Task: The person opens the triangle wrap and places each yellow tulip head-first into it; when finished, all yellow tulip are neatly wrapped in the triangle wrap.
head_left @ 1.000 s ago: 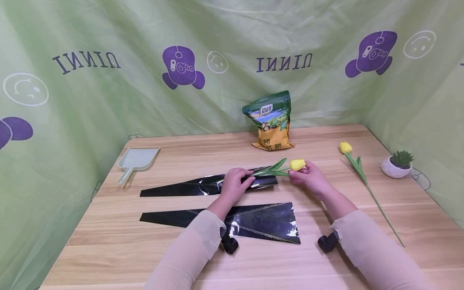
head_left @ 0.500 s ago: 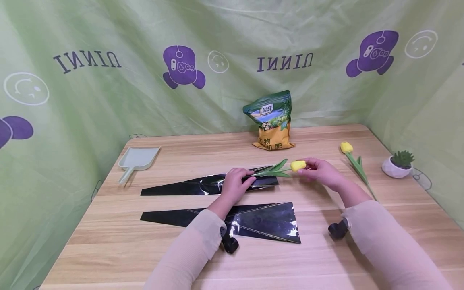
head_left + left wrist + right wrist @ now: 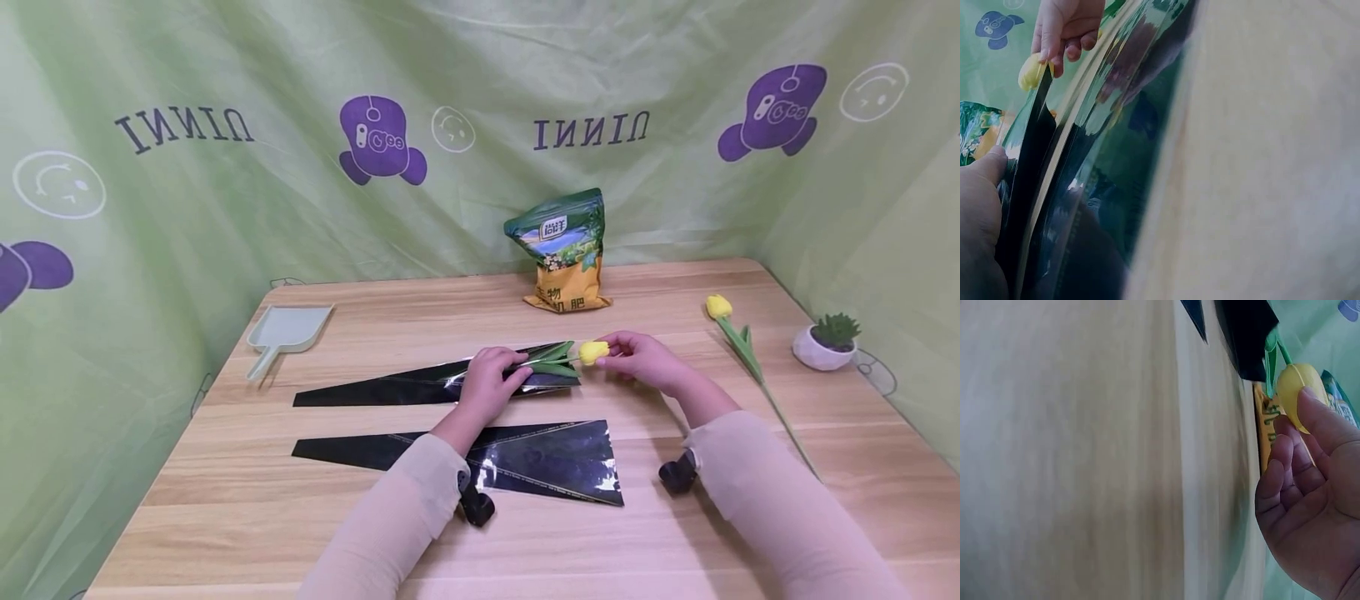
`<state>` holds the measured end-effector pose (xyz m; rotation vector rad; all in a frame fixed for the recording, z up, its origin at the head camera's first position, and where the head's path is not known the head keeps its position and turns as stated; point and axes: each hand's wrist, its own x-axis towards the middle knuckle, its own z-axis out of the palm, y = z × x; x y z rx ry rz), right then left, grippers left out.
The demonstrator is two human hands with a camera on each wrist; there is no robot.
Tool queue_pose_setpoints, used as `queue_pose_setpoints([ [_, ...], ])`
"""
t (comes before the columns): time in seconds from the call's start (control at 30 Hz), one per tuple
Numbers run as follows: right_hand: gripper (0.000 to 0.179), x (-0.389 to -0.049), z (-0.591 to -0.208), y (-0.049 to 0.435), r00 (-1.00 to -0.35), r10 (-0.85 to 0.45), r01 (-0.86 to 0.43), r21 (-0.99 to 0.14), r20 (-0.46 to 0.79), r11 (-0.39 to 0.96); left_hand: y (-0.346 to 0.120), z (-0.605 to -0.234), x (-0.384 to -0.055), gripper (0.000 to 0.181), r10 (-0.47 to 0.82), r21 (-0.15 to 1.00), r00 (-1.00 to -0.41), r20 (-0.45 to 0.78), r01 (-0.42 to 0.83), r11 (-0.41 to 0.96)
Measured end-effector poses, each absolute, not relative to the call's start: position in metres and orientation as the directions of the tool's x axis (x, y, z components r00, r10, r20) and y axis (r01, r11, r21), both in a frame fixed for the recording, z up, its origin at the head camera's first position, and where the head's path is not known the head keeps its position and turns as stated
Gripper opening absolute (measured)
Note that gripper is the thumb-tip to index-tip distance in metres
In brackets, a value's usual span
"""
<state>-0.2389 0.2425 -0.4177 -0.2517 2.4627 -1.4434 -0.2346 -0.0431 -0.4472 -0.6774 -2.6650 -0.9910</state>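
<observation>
Tulip lies partly inside the farther black sleeve, head pinched in the right hand's grip; the left hand holds the sleeve. Crooked pushing could snag the leaves.

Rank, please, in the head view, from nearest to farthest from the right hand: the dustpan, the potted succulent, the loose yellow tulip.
1. Loose yellow tulip: just right of the right hand.
2. Potted succulent: farther right, beyond that tulip.
3. Dustpan: far left.
</observation>
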Motion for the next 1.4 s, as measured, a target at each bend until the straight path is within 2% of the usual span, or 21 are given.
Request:
queue_pose_setpoints([
  [0.13,0.052,-0.24,-0.42,0.236,-0.943,-0.306,-0.037,-0.869,-0.134,0.494,-0.042,-0.446,-0.234,0.031,0.348,0.566,-0.872,0.344,0.488,0.665],
  [0.33,0.047,-0.24,-0.418,0.221,-0.941,-0.292,-0.01,-0.848,-0.171,0.53,-0.042,-0.446,-0.234,0.031,0.345,0.567,-0.875,0.34,0.483,0.667],
  [0.63,0.041,-0.243,-0.418,0.205,-0.945,-0.303,-0.085,-0.803,-0.123,0.591,-0.043,-0.445,-0.236,0.031,0.346,0.562,-0.874,0.342,0.485,0.67],
  [1.4,0.037,-0.252,-0.422,0.192,-0.935,-0.328,-0.093,-0.802,-0.134,0.591,-0.042,-0.443,-0.235,0.032,0.339,0.575,-0.885,0.318,0.465,0.673],
])
